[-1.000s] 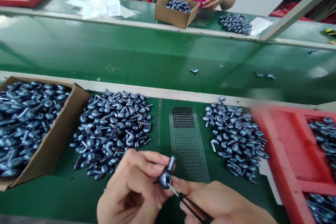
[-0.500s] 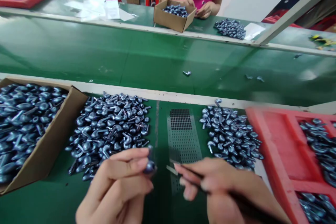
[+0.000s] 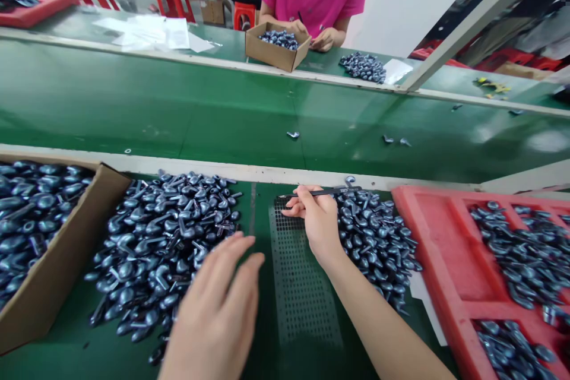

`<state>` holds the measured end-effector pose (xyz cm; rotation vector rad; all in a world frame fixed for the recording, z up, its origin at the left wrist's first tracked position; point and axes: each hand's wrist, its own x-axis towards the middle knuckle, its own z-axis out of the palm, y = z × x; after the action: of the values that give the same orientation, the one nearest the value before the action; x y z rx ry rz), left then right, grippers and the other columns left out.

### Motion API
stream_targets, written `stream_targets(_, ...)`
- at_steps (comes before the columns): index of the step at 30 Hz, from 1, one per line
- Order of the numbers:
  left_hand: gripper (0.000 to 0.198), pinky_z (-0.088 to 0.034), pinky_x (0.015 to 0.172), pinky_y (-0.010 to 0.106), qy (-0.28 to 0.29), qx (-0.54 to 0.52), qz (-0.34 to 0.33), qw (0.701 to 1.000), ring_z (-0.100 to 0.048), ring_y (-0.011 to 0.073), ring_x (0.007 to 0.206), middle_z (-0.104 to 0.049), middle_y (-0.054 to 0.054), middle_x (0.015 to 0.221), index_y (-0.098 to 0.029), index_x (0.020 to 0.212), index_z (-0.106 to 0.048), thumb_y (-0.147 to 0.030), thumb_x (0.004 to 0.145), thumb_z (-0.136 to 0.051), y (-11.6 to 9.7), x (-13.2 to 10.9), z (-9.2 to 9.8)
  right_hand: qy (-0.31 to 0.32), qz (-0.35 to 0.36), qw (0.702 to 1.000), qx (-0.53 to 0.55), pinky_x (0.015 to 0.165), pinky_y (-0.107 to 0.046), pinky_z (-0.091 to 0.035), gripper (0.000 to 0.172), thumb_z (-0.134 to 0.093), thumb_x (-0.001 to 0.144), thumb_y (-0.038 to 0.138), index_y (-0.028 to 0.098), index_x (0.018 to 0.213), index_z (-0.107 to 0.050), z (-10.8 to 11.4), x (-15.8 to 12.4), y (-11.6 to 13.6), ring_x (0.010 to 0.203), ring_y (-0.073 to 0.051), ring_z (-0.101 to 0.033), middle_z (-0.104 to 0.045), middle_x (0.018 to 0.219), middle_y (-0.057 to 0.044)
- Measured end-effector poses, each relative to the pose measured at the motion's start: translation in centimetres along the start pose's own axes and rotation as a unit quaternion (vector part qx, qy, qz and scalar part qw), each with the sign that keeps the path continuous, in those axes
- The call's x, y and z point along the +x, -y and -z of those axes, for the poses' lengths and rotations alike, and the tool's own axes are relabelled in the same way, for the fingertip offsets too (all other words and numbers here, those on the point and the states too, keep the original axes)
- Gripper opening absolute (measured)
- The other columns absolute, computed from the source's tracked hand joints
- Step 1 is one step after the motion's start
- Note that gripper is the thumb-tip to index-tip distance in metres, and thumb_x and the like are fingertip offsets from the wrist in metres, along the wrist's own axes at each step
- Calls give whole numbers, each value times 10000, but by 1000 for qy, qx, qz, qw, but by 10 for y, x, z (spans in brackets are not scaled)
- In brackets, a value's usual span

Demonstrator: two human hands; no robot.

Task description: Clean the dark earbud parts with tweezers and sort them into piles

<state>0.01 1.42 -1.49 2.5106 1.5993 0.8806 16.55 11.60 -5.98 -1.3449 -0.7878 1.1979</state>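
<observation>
My left hand [image 3: 218, 303] is stretched over the near right side of a heap of dark blue-grey earbud shells [image 3: 164, 237], slightly blurred. Its fingers are extended and the thumb stands apart, with nothing visible in them. Farther forward, my right hand [image 3: 318, 214] grips dark tweezers [image 3: 325, 192]. Their tip points left, over the far end of a perforated sheet [image 3: 298, 285] that carries rows of small black pieces [image 3: 285, 222]. Whether the tip holds a piece is too small to tell. A second heap of shells [image 3: 374, 237] lies just right of that hand.
At the left stands a cardboard box [image 3: 75, 255] full of shells. A red compartment tray [image 3: 449, 249] with more shells is on the right. A white ledge [image 3: 200, 169] runs behind the heaps. Across the green belt [image 3: 222, 113], a co-worker in pink sits behind a smaller box [image 3: 271, 56].
The earbud shell is gone from my left hand, whose fingers have opened out over the left heap. My right hand has carried the tweezers forward to the sheet's far end. The view has shifted.
</observation>
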Motion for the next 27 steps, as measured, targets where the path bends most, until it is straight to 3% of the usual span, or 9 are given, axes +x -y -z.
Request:
stream_targets(3, 324, -523, 952, 425, 89, 34, -53, 994, -521, 320, 1224, -606, 202, 1261, -59, 1152, -617, -126, 841, -557, -23, 8, -24, 4, 7, 1000, -7, 513, -236, -520, 172, -573, 914, 252, 132, 792, -591, 0, 1, -3, 473, -74, -558, -581, 609, 65)
stream_targets(5, 482, -530, 935, 454, 126, 78, -54, 987, -517, 365, 1222, -563, 247, 1310, -24, 1215, -586, -242, 791, -658, -28, 10, -40, 7, 14, 1000, -14, 536, -247, -524, 171, -575, 912, 255, 132, 795, -594, 0, 1, -4, 496, -79, -566, -588, 630, 59)
stream_targets(9, 707, -513, 936, 472, 145, 120, -54, 981, -510, 390, 1212, -502, 271, 1342, -40, 1241, -582, -397, 661, -773, -22, 8, -60, 9, 29, 999, -23, 563, -262, -527, 177, -575, 912, 264, 135, 793, -594, 0, 1, -7, 518, -87, -573, -585, 630, 58)
stream_targets(17, 758, -493, 957, 458, 143, 136, -59, 979, -487, 372, 1236, -467, 264, 1367, -67, 1260, -573, -475, 649, -760, -21, 1, -64, 14, 36, 999, -22, 562, -264, -522, 185, -573, 912, 275, 136, 792, -592, 1, 2, -9, 506, -84, -563, -583, 633, 58)
stream_targets(24, 783, -435, 1021, 460, 147, 135, -37, 979, -415, 358, 1301, -408, 248, 1418, -75, 1312, -521, -430, 660, -769, -20, -6, -75, 12, 43, 999, -7, 592, -285, -532, 161, -572, 913, 286, 137, 866, -609, 1, 1, -10, 566, -106, -599, -590, 652, 50)
stream_targets(27, 740, -425, 1030, 463, 168, 139, -33, 975, -414, 359, 1302, -417, 248, 1416, -78, 1317, -515, -368, 684, -765, -25, -2, -67, 9, 47, 999, 7, 615, -295, -530, 164, -567, 915, 290, 137, 874, -608, 0, 1, -8, 588, -112, -608, -598, 669, 45)
